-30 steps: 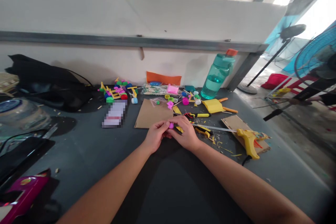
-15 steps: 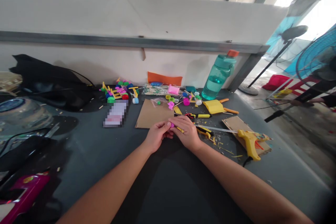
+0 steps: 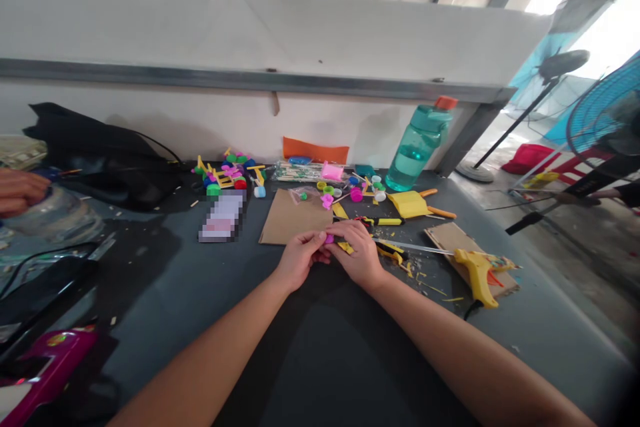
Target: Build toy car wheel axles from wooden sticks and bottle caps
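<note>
Both of my hands meet in front of the cardboard sheet, just above the dark tabletop. Between thumb and fingers, my left hand (image 3: pixel 299 260) pinches a small pink lump (image 3: pixel 329 239) that looks like modelling clay. Curled over the same lump from the other side is my right hand (image 3: pixel 361 255), its fingers hiding much of it. Behind them lies a brown cardboard sheet (image 3: pixel 285 217). A pair of yellow-and-black pliers (image 3: pixel 393 252) rests beside my right hand, with a yellow-handled cutter (image 3: pixel 387 221) just beyond.
A yellow glue gun (image 3: pixel 477 273) lies at right on cardboard. A teal bottle (image 3: pixel 413 153) stands at the back. Small clay pots (image 3: pixel 356 195), colourful stick pieces (image 3: pixel 227 173) and a phone (image 3: pixel 223 217) lie around. At left, another person's hand (image 3: pixel 23 190) is over a clear jar (image 3: pixel 65 217).
Another person's hand has come in at the left, over the clear jar. My hands stay almost where they were, with the pink lump between them.
</note>
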`<state>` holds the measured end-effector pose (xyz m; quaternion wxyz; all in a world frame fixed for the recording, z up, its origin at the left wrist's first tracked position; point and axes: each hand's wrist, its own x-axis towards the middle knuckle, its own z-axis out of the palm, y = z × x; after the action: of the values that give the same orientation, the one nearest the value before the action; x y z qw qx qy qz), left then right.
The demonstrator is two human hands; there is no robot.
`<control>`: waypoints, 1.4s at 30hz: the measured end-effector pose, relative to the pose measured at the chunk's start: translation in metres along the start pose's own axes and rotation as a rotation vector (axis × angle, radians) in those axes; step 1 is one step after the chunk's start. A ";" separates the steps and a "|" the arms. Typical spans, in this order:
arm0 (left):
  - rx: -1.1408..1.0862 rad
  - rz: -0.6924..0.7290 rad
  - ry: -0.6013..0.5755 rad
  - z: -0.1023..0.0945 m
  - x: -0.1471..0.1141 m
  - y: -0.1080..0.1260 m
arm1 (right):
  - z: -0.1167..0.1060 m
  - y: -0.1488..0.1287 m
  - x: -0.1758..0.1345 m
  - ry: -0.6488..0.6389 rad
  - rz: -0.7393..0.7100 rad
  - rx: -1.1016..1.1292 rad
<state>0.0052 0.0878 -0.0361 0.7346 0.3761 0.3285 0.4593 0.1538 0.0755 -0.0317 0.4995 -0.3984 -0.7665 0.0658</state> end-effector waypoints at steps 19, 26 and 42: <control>0.023 0.000 -0.036 -0.003 0.001 -0.002 | 0.000 -0.001 0.000 -0.031 0.014 0.032; 0.054 0.007 0.007 -0.002 0.000 -0.002 | 0.000 -0.003 0.000 -0.016 0.009 0.028; -0.001 0.030 0.015 -0.001 0.001 -0.001 | -0.002 -0.005 -0.001 -0.008 0.112 0.072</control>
<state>0.0051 0.0883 -0.0375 0.7255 0.3768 0.3282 0.4732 0.1533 0.0707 -0.0288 0.5058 -0.4220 -0.7422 0.1229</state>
